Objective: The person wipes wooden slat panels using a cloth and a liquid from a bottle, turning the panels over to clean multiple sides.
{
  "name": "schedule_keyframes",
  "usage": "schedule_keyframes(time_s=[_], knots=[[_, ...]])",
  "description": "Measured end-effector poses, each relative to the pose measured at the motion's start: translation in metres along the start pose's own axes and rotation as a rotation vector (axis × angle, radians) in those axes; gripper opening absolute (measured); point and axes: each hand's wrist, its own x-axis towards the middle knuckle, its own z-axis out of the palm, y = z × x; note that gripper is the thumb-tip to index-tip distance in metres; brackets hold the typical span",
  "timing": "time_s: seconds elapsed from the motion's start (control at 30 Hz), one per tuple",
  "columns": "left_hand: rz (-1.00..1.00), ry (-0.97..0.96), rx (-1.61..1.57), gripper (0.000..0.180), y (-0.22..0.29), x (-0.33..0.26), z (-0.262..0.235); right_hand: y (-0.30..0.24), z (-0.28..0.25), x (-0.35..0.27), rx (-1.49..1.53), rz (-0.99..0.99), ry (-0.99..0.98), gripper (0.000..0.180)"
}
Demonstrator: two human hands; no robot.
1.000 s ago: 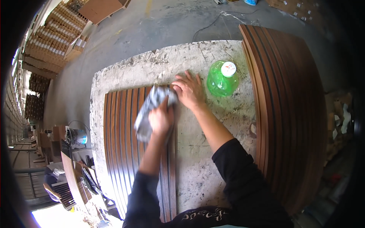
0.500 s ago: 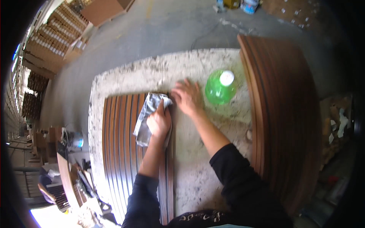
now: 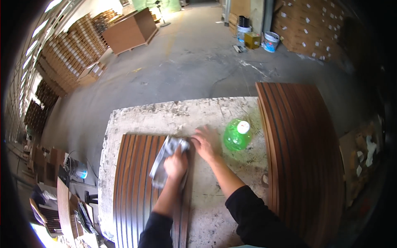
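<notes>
A slatted wood-brown panel [image 3: 134, 186] with dark grooves lies lengthwise on the worn, stained tabletop [image 3: 225, 188]. My left hand [image 3: 175, 164] presses a crumpled grey-white cloth [image 3: 159, 167] onto the panel's far right corner, its index finger stretched forward over the cloth. Just right of that corner is my right hand [image 3: 206, 144], slightly blurred, its fingers spread and holding nothing. The fingertips come close to the panel's edge; whether they touch it I cannot tell. A green bottle [image 3: 235, 139] with a white cap stands to the right of this hand.
Along the table's right side lies a stack of similar slatted panels [image 3: 297, 144]. Beyond the table, a grey floor [image 3: 186, 70] leads to a large brown box [image 3: 131, 31], a yellow can [image 3: 252, 40] and a white bucket [image 3: 271, 41]. Another bucket [image 3: 77, 167] stands at the left.
The view has tilted upward, so the table sits lower in the picture and more floor shows. Relative to the panel, both hands stay about where they were, the left still on the cloth.
</notes>
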Motion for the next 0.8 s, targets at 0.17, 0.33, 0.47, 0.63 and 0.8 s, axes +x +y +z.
schedule_keyframes(time_s=[0.17,0.33,0.47,0.63,0.8], knots=[[0.03,-0.08,-0.084,0.022,-0.005,0.005,0.017,0.009,0.02,-0.006,-0.095,-0.071,0.087,0.016],[-0.071,-0.181,-0.081,0.043,0.011,-0.098,-0.052,0.027,0.003,-0.006,-0.197,-0.029,-0.006,0.018],[-0.146,-0.216,-0.102,0.044,0.004,-0.045,-0.037,0.012,0.009,-0.002,-0.229,-0.047,-0.092,0.024],[-0.147,-0.204,-0.105,0.037,0.0,0.035,0.009,0.017,0.021,-0.002,-0.229,-0.053,-0.112,0.026],[-0.07,-0.268,-0.087,0.054,0.005,-0.1,-0.04,0.033,0.008,-0.005,-0.261,0.009,-0.163,0.027]])
